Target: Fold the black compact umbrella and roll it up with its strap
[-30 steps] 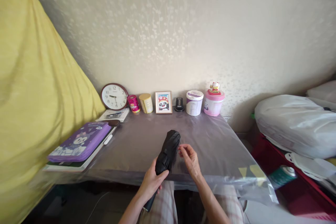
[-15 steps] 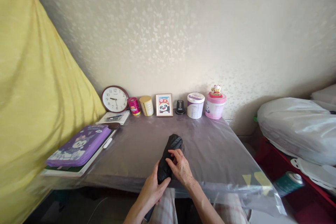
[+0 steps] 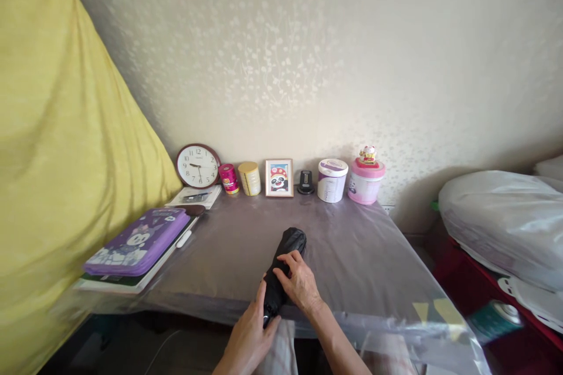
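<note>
A folded black umbrella (image 3: pixel 291 241) lies at a slant over the front part of the table, its rounded end pointing away from me. My left hand (image 3: pixel 254 328) is closed around its near end, where a small shiny part shows between thumb and fingers. The rest of that end is hidden by the hand. My right hand (image 3: pixel 299 286) rests on the umbrella's right side, thumb and forefinger gripping the black cloth about midway along.
A clear plastic cover lies over the table (image 3: pixel 352 258). Along the wall stand a clock (image 3: pixel 197 167), cans, a framed panda picture (image 3: pixel 279 179) and two tubs. A purple case (image 3: pixel 138 243) sits on books at left. White bags (image 3: pixel 501 211) are at right.
My left hand has shifted to the umbrella's very end, and a shiny part there now shows. My right hand has moved slightly left along the cloth. The view has shifted slightly.
</note>
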Available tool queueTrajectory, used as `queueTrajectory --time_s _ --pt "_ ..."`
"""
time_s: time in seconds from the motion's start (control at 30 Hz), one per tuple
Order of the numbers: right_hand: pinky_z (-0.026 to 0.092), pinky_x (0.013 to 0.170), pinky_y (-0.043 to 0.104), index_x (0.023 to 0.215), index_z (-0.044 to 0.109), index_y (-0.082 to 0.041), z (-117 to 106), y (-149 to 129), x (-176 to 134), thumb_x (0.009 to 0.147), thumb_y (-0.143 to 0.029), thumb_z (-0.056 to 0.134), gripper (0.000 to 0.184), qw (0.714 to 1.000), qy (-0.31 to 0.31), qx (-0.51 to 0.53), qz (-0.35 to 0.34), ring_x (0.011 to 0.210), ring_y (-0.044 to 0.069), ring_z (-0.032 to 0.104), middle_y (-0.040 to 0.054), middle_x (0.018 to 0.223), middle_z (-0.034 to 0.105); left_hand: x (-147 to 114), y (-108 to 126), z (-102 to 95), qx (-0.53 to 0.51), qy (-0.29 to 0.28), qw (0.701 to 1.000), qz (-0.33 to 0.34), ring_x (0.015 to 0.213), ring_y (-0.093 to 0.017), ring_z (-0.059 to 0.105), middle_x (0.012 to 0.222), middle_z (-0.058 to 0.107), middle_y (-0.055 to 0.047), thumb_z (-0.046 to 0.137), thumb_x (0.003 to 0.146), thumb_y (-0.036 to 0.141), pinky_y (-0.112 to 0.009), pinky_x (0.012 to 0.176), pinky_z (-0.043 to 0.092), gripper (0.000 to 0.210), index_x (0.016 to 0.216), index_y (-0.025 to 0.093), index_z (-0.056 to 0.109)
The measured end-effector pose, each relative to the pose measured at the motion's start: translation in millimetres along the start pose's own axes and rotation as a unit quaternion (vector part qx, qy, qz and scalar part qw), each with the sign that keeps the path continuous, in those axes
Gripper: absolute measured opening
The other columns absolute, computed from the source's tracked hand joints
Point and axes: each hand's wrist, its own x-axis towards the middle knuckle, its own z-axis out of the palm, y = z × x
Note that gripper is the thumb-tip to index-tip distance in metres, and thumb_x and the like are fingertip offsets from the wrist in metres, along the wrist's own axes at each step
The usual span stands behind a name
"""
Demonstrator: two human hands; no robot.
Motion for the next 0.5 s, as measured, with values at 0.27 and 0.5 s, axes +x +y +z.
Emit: queueTrajectory --time_s 0.27,0.5 --pt "0.047 0.062 0.024 0.096 0.061 -0.025 1.4 0.9 1.4 0.079 -0.031 0.055 0.019 1.000 -0.004 -0.001 0.005 0.074 0.014 0.058 0.0019 0.092 0.055 -5.8 3.9 -2.4 -0.023 0.011 1.000 0.006 0.111 -0.020 0.055 0.131 0.049 -0.015 0.043 0.085 0.027 -0.023 0.083 0.042 0.083 0.140 0.011 -0.017" --pt "0.047 0.061 0.024 0.095 0.061 -0.025 1.0 -0.2 2.6 0.078 -0.031 0.055 0.019 1.000 -0.005 0.003 0.006 0.072 0.014 0.058 0.0020 0.092 0.055 -5.6 2.5 -1.0 -0.010 0.005 0.999 0.045 0.119 -0.017 0.048 0.140 0.039 -0.007 0.041 0.085 0.024 -0.022 0.091 0.037 0.071 0.143 0.021 0.001"
